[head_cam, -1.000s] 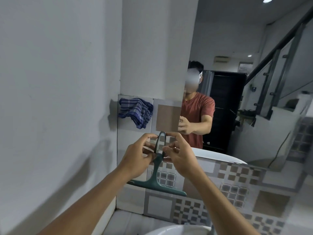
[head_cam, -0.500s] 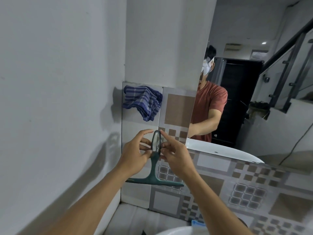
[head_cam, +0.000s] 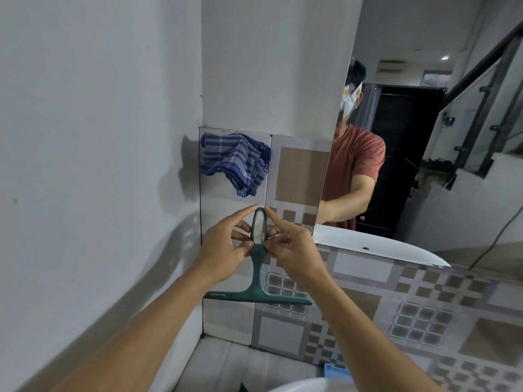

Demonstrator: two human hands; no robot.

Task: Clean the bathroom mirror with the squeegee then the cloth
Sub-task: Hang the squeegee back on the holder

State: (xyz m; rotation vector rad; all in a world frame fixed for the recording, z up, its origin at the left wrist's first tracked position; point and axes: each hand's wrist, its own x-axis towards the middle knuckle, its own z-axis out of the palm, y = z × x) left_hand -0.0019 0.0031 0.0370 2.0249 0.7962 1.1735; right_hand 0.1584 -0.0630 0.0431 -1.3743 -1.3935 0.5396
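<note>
A green squeegee (head_cam: 257, 281) hangs upright in front of the tiled wall, blade at the bottom, loop handle at the top. My left hand (head_cam: 223, 247) pinches the left side of the loop and my right hand (head_cam: 294, 250) pinches the right side. A blue striped cloth (head_cam: 236, 161) hangs on the wall tile just above both hands, apart from them. The mirror (head_cam: 424, 165) fills the upper right and reflects a person in a red shirt, a dark doorway and a stair railing.
A plain grey wall (head_cam: 99, 165) runs close along the left. Patterned tiles (head_cam: 410, 306) lie below the mirror. The white basin rim (head_cam: 300, 384) shows at the bottom edge, with a small blue object (head_cam: 335, 370) beside it.
The view has swung left and down, so the mirror sits further right. Both hands stay on the squeegee loop, fingers shifting slightly; the squeegee keeps hanging blade down.
</note>
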